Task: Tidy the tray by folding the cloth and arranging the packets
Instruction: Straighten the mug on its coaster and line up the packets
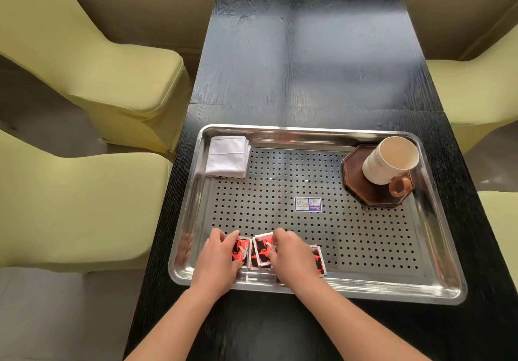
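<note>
Head view: packets (262, 250) under left hand (217, 259), right hand (294, 259).

On the tray (437, 220), our hands (221, 259) cover parts of the packets (263, 248), so we cannot count them; the tray's label (308, 204) is unreadable.
</note>
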The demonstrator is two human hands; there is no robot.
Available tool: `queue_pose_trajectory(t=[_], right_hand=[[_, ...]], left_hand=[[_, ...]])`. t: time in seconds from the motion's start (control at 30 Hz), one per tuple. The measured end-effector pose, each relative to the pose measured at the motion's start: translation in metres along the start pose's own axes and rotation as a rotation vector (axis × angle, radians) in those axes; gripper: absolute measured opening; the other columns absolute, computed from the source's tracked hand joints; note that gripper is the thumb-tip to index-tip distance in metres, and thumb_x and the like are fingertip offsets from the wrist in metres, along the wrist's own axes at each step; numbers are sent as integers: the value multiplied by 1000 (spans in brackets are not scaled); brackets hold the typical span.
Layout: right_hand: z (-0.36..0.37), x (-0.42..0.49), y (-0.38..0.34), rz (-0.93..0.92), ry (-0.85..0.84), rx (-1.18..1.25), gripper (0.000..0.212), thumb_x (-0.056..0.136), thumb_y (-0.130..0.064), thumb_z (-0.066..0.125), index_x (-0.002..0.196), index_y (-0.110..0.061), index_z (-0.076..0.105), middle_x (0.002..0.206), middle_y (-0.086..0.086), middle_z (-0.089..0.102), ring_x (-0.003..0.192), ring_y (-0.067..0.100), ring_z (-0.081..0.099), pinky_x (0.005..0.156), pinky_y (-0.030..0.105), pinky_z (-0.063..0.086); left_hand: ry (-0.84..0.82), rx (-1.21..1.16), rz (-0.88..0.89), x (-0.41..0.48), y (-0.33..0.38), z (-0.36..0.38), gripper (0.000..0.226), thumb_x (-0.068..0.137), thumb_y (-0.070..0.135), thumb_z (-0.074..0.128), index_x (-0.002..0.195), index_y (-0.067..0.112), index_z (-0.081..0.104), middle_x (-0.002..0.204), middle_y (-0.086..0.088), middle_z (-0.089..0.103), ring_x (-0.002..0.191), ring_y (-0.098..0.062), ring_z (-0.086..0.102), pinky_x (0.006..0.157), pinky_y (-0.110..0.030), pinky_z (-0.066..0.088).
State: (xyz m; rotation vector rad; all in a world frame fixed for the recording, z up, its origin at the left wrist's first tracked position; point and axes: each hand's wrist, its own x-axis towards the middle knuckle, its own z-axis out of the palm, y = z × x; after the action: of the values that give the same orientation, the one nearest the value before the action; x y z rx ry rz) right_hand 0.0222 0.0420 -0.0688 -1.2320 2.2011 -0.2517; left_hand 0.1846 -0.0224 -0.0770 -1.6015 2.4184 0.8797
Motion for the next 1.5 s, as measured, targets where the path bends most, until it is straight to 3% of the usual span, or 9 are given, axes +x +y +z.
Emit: queue_pose_trajectory(t=[0.27, 0.47, 0.7, 0.93, 1.0, 1.13, 1.27, 1.4, 1.5], right_hand=[[4, -7, 3, 20, -34, 82, 13, 87, -23, 69, 95, -20, 58, 90, 1, 71, 83, 21, 64, 71, 32, 50], [4, 3, 3, -77, -6, -9, 38, 89, -34, 69, 123, -24, 57, 118, -5, 51, 103, 19, 57, 80, 33, 51], [4, 10, 9, -139, -61, -32, 43, 90, -35, 69, 131, -30, 59, 117, -7, 51, 111, 17, 49, 86, 35, 51], [-32, -2, 56, 18, 150, 23, 30, 91, -35, 67, 120, -29, 65, 111, -11, 57, 107, 11, 52, 81, 27, 49], [-39, -10, 75, 118, 166, -19, 34, 90, -42, 67, 120, -26, 64, 108, -7, 58, 103, 13, 54, 80, 29, 49], [-33, -21, 80, 167, 28, -56, 48, 85, -56, 67, 122, -27, 57, 101, -7, 60, 93, 15, 58, 70, 29, 46], [-28, -21, 75, 125, 23, -62, 55, 86, -46, 71, 135, -35, 50, 113, -7, 62, 98, 14, 61, 74, 28, 51], [-31, -21, 78, 137, 38, -128, 54, 87, -49, 69, 136, -41, 48, 106, -9, 46, 96, 10, 46, 72, 24, 46], [-28, -22, 76, -16, 94, -183, 53, 87, -49, 68, 136, -43, 49, 120, -9, 45, 110, 12, 40, 83, 26, 46]], left_hand=[[-9, -67, -23, -1, -2, 3, 72, 86, 26, 73, 148, 24, 37, 106, 7, 38, 96, -9, 50, 89, -26, 50], [0, -91, -74, 3, -5, 0, 69, 87, 24, 72, 148, 26, 39, 107, 7, 41, 96, -9, 51, 90, -28, 51], [19, -84, -70, 4, 0, 7, 68, 90, 25, 69, 149, 24, 37, 109, 6, 44, 95, -8, 51, 89, -27, 52], [17, -140, -39, 3, -1, 0, 62, 89, 28, 67, 144, 37, 42, 106, 8, 40, 81, -6, 51, 70, -18, 46], [6, -133, -7, 1, 2, 0, 61, 86, 42, 68, 141, 45, 42, 106, 9, 37, 85, -5, 51, 68, -17, 45], [-34, -71, 23, -4, 7, 6, 73, 75, 61, 71, 140, 51, 41, 110, 10, 32, 99, -7, 46, 76, -26, 49], [-35, -37, 7, -4, 11, 7, 75, 73, 62, 73, 140, 49, 41, 111, 9, 31, 102, -9, 46, 80, -28, 52], [-18, -68, 1, -5, 9, 9, 73, 75, 59, 72, 140, 50, 41, 113, 10, 31, 103, -7, 45, 79, -25, 51], [-10, -54, 12, -6, 8, 10, 71, 77, 59, 71, 140, 50, 41, 114, 11, 30, 103, -6, 43, 78, -23, 49]])
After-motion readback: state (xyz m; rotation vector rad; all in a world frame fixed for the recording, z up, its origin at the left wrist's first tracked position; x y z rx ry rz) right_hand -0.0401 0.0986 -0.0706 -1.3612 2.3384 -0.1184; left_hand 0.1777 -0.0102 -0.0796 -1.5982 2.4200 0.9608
